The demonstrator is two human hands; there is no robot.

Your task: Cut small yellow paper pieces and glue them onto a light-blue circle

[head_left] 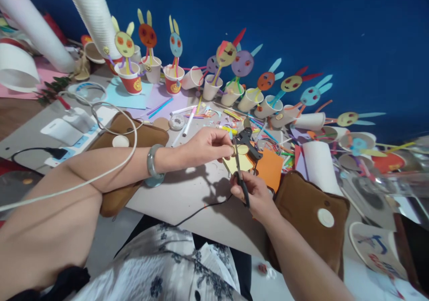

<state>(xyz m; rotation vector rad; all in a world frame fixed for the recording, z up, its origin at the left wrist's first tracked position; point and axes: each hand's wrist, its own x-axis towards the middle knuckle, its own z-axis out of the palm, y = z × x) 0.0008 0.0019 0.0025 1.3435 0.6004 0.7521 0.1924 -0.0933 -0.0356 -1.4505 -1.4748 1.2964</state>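
Note:
My left hand (211,145), a bracelet on its wrist, is closed in a pinch at the table's middle. At its fingertips is a small piece of pale yellow paper (242,149), partly hidden by the fingers and a blade. My right hand (255,194) grips the black handles of a pair of scissors (237,156), whose blades point away from me, right beside the left fingertips. Just beyond lies a black glue gun (246,138). Yellow sheets (239,165) and an orange sheet (271,168) lie under and beside the hands.
Paper cups with rabbit-faced figures (176,46) line the blue wall. Paper scraps and sticks litter the middle. Brown pouches (311,220) lie on both sides. A power strip (75,135) with chargers stands left; a white cable (134,144) crosses my left arm. A tape roll (177,121) sits behind.

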